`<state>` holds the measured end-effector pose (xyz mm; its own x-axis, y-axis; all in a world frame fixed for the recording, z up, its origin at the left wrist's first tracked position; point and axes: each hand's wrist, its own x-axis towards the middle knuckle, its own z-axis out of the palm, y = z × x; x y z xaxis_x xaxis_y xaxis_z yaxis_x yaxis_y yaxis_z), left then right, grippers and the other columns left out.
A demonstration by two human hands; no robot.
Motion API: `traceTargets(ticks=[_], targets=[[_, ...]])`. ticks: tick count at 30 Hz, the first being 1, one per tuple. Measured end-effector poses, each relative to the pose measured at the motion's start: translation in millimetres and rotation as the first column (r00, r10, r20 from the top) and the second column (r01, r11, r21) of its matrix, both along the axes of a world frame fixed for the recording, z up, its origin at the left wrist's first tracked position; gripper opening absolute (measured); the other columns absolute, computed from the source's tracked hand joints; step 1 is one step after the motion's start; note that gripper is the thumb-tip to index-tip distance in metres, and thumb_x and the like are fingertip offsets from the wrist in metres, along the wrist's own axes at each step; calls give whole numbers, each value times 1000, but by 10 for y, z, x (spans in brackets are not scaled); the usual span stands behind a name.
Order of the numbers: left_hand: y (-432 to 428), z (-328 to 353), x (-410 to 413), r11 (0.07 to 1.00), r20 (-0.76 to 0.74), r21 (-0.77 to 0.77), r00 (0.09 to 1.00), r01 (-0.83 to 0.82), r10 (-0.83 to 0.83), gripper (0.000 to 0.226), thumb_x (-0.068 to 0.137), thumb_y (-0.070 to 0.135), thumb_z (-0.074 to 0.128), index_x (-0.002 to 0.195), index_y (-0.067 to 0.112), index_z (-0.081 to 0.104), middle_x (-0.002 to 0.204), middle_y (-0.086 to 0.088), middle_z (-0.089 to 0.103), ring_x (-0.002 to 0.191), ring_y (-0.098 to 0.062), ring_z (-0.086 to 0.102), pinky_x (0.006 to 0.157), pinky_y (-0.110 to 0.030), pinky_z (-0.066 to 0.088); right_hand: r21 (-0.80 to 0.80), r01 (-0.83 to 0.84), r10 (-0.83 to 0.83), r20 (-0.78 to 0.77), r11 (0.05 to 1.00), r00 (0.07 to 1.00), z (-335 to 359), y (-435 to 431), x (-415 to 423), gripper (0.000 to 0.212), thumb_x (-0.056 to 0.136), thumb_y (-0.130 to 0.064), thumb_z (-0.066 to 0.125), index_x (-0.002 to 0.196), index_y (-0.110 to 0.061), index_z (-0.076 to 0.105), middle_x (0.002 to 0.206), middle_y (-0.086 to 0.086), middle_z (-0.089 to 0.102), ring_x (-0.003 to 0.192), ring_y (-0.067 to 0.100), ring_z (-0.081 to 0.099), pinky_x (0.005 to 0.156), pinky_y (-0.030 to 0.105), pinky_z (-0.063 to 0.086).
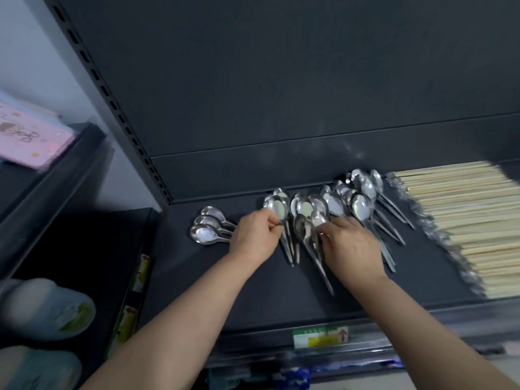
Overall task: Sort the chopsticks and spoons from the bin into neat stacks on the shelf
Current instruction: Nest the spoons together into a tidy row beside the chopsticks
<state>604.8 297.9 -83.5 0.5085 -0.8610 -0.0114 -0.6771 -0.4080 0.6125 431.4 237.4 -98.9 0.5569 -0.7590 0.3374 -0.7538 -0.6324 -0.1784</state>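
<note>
shelf point(351, 294) | dark | spoons point(305, 209) left-centre | chopsticks point(461, 218) right

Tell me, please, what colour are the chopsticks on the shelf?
The chopsticks are pale cream-beige, seen best in the head view.

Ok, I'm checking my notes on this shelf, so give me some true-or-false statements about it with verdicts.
1. The chopsticks lie right of the spoons. True.
2. The left hand is flat and empty. False: it pinches one of the spoons.
3. The right hand has curled fingers on spoons. True.
4. The small spoon stack at far left sits on the chopsticks. False: it lies apart, on the bare shelf.
</note>
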Motion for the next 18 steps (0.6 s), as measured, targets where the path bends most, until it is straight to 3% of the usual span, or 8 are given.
traceTargets(ticks=[5, 11, 15, 18], targets=[[-320, -37, -346, 997, 81, 73, 997, -23, 17, 26, 90, 38, 62, 99, 14, 67, 97, -3, 72, 95, -26, 65, 81, -36, 52, 76, 106, -103, -36, 991, 994, -59, -128, -401, 19, 83, -14, 66, 95, -25, 75, 88, -3, 68, 89, 24, 62, 60, 30, 49], [-312, 42, -388, 989, 138, 109, 987, -102, 86, 18, 85, 14, 53, 75, 6, 67, 77, -8, 68, 79, -30, 62, 69, -36, 50, 199, 37, -35, -15, 979, 999, -88, -195, -519, 24, 94, -30, 52, 113, -32, 67, 109, -8, 64, 108, 17, 56, 75, 28, 49], [-359, 60, -414, 993, -49, 62, 993, -104, 107, 14, 81, 16, 56, 67, 19, 59, 66, 6, 62, 73, -20, 62, 66, -29, 50, 271, 20, -23, 7, 962, 1000, -109, -243, -543, 24, 94, -29, 50, 112, -34, 66, 108, -10, 63, 105, 14, 58, 73, 27, 49], [-497, -20, -515, 991, -138, 32, 982, -126, 130, 8, 81, 18, 59, 74, 21, 61, 74, 1, 70, 74, -23, 69, 69, -39, 60, 303, 10, -14, 14, 953, 1000, -87, -297, -601, 24, 93, -26, 49, 107, -35, 67, 103, -11, 63, 100, 14, 59, 66, 26, 48]])
